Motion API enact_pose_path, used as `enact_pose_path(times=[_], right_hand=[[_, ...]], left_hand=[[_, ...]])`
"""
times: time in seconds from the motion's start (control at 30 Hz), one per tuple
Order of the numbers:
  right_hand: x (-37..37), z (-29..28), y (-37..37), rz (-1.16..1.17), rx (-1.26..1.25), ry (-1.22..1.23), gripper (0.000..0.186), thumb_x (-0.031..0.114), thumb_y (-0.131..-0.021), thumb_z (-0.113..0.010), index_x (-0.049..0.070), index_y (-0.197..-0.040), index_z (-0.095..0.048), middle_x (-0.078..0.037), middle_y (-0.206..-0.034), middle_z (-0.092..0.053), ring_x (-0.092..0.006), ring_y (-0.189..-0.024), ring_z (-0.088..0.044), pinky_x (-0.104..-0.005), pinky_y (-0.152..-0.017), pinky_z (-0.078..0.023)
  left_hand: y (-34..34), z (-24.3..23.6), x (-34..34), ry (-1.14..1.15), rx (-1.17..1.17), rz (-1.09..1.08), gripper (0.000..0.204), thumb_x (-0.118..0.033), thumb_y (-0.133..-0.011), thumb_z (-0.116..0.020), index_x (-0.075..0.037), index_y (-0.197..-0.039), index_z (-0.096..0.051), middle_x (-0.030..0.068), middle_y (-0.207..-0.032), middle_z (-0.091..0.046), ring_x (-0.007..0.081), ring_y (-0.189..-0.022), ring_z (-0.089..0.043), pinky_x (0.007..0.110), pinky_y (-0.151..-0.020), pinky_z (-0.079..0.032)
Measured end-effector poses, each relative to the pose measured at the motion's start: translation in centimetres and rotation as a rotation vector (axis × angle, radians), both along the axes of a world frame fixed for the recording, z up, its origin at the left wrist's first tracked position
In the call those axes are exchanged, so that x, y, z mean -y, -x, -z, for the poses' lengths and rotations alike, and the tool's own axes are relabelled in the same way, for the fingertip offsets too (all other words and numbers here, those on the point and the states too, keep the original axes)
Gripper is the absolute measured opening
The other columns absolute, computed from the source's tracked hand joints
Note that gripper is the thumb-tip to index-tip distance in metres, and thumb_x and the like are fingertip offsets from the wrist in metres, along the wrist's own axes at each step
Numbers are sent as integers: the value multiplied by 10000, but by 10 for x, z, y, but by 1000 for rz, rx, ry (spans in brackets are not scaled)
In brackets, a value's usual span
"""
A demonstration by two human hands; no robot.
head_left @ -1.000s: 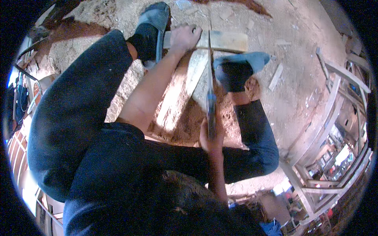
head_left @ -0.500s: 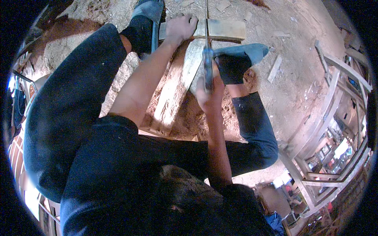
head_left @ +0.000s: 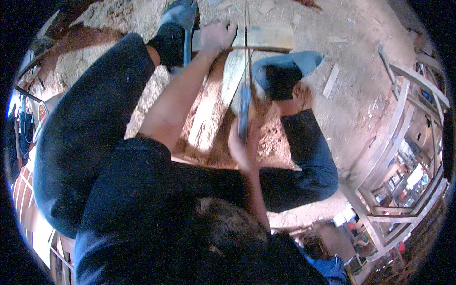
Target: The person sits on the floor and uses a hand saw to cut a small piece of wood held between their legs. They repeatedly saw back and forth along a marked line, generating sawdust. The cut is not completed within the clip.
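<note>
My left hand (head_left: 216, 35) presses down on a short pale plank (head_left: 270, 38) lying crosswise at the top of the view. My right hand (head_left: 241, 145) grips the blue handle of a hand saw (head_left: 244, 107), whose thin blade runs up across that plank just right of my left hand. A longer pale plank (head_left: 216, 102) lies lengthwise beneath, between my legs. My left foot in a blue shoe (head_left: 178, 19) rests beside the left hand. My right foot in a blue shoe (head_left: 285, 71) stands to the right of the saw.
The ground is reddish dirt covered with sawdust. A small wood offcut (head_left: 331, 80) lies right of my right foot. Wooden frames (head_left: 403, 118) stand along the right. Another person in blue (head_left: 327, 259) is at the lower right.
The right hand pushed the saw forward toward the crosswise plank, then drew it back toward me. The left hand stayed pressed on the plank.
</note>
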State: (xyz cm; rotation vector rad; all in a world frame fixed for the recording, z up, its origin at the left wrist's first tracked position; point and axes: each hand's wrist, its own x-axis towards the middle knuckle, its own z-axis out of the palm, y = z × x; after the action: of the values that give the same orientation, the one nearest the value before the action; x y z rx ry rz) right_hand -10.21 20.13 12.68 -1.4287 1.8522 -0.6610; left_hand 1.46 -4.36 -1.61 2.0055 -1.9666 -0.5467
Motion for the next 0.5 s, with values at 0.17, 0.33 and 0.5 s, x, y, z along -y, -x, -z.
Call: enact_pose_path(times=[0.17, 0.33, 0.5], right_hand=[[-15, -31, 4, 101, 19, -207, 486, 34, -853, -566, 5, -1326, -460, -191, -913, -664, -294, -709, -640, -345, -688, -531], [4, -32, 1, 18, -34, 43, 475, -11, -822, -562, -17, -1290, -487, -192, -864, -659, -308, -742, -662, -384, -673, -517], [-43, -77, 8, 38, 27, -7, 541, -12, -823, -551, -3, -1353, -440, -207, -924, -658, -296, -821, -670, -378, -707, -511]], left_hand=[[0, 11, 2, -48, 72, 79, 498, -445, -905, -356, -121, -1086, -688, 225, -1073, -658, 363, -1027, -625, 520, -973, -393], [-1, 3, 0, -38, 74, 85, 535, -483, -901, -350, -119, -1122, -673, 226, -1087, -657, 350, -1063, -618, 527, -1031, -341], [2, -18, -2, -128, 2, -25, 539, -469, -902, -336, -95, -1084, -679, 223, -1013, -678, 375, -982, -649, 516, -970, -414]])
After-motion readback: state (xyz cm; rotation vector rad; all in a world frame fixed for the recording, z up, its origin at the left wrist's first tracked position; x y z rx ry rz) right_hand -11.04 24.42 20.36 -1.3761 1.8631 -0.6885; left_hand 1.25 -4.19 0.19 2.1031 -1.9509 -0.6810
